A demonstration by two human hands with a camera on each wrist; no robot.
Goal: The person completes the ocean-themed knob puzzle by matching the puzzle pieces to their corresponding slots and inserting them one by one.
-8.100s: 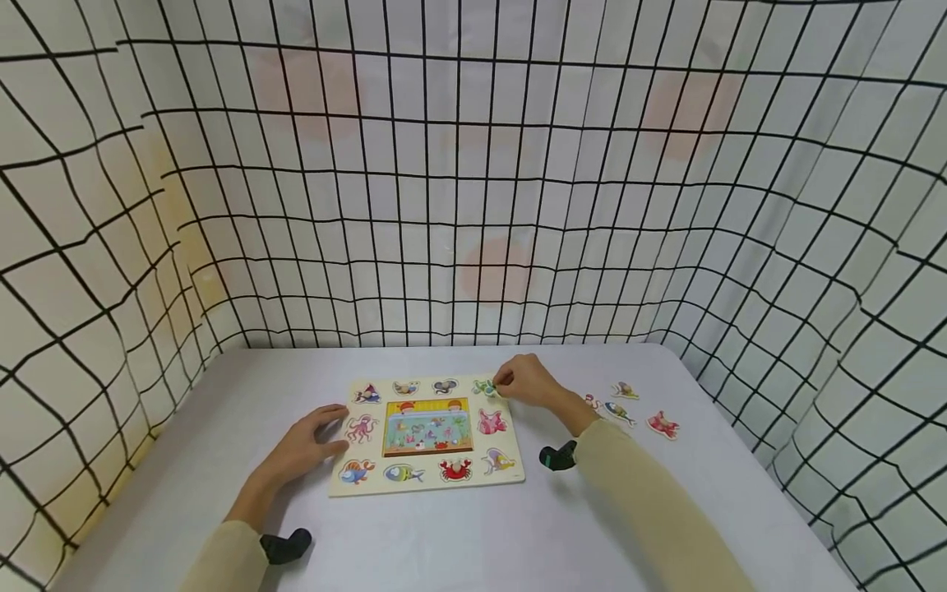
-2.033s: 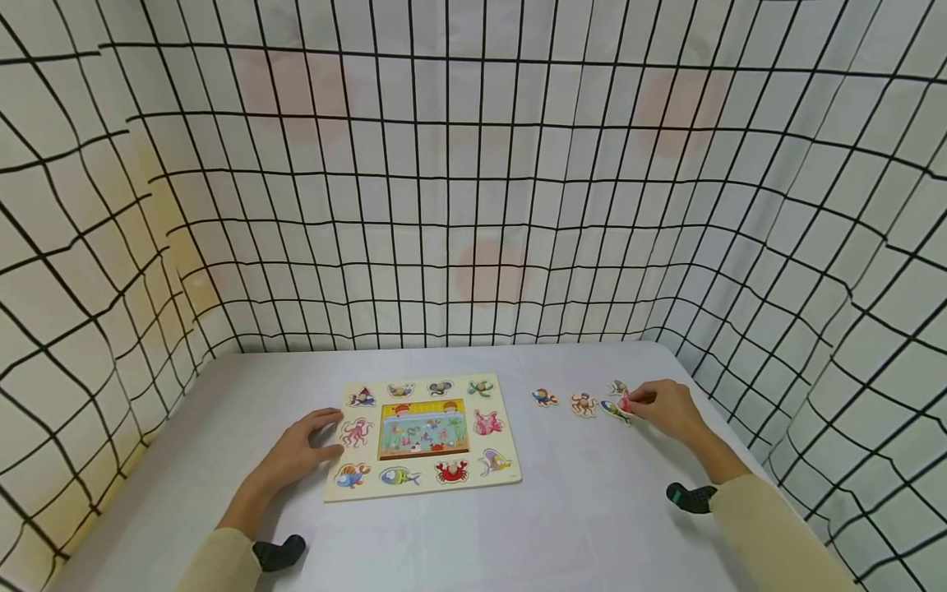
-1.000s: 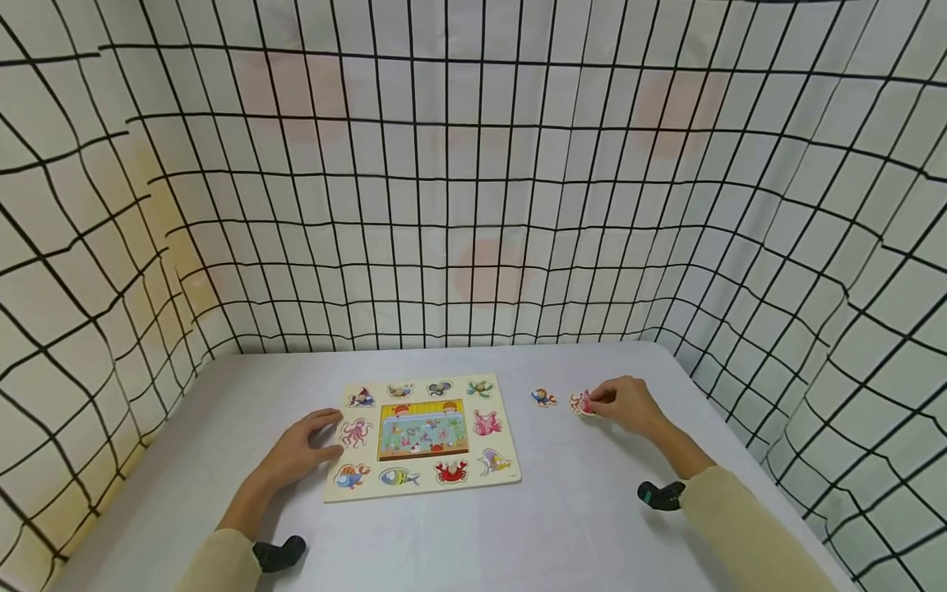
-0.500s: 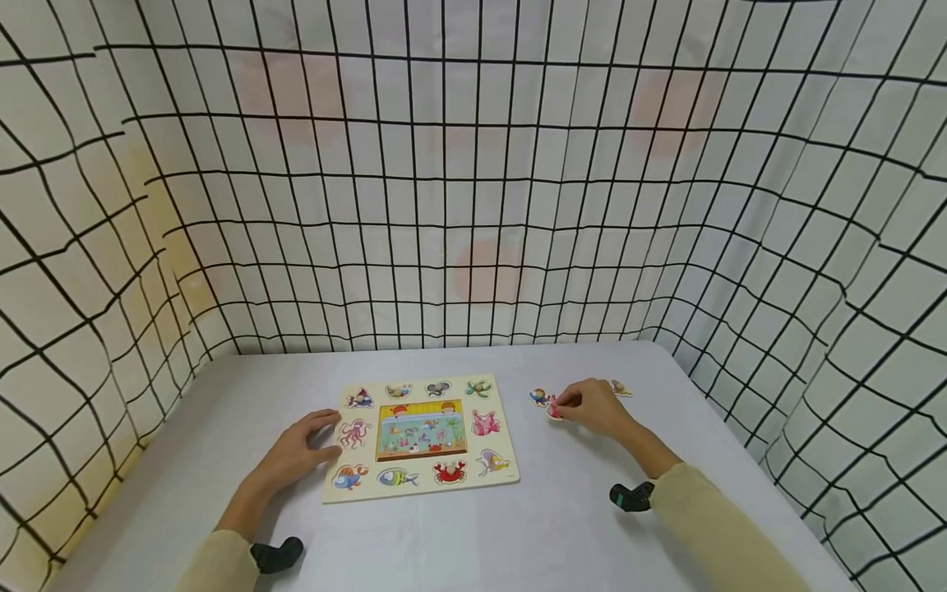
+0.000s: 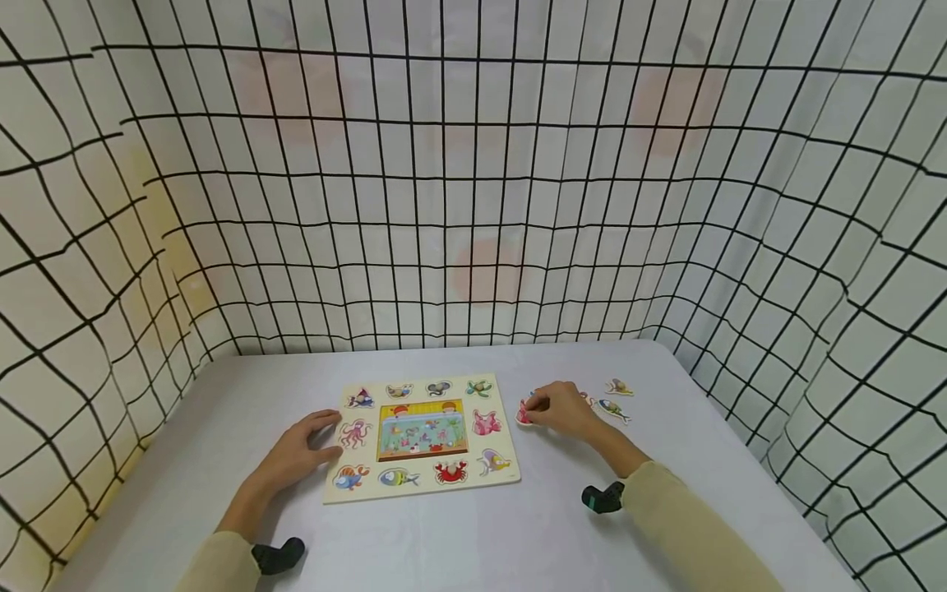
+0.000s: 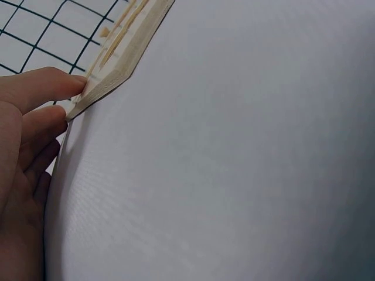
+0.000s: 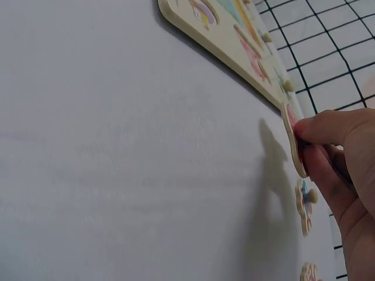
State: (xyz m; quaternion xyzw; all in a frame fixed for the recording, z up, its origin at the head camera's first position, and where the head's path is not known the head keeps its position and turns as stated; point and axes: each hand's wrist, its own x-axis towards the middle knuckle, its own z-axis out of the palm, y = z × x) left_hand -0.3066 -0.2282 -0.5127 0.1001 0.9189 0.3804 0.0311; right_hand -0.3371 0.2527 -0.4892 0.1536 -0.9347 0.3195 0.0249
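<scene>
A wooden knob puzzle board (image 5: 425,486) printed with sea animals lies on the table. My left hand (image 5: 296,448) rests at its left edge, the thumb and index finger apart; in the left wrist view, fingertips touch the board's corner. Just right of the board, my right hand (image 5: 565,409) pinches a pink puzzle piece (image 5: 522,413) by its knob. The right wrist view shows this piece (image 7: 292,140) tilted and raised, casting a shadow. A blue piece (image 7: 302,208) lies below it, mostly hidden behind my hand in the head view.
Right of my right hand lie a striped fish piece (image 5: 612,408) and a yellowish piece (image 5: 618,387). An octopus piece (image 5: 588,398) is partly covered by the hand. Black wire mesh (image 5: 459,279) encloses the white table (image 5: 444,543) at the back and sides.
The right hand has carried the pink piece leftward from among the loose pieces to the board's right side. Earlier it was at the board's top-right corner. The left hand stays put.
</scene>
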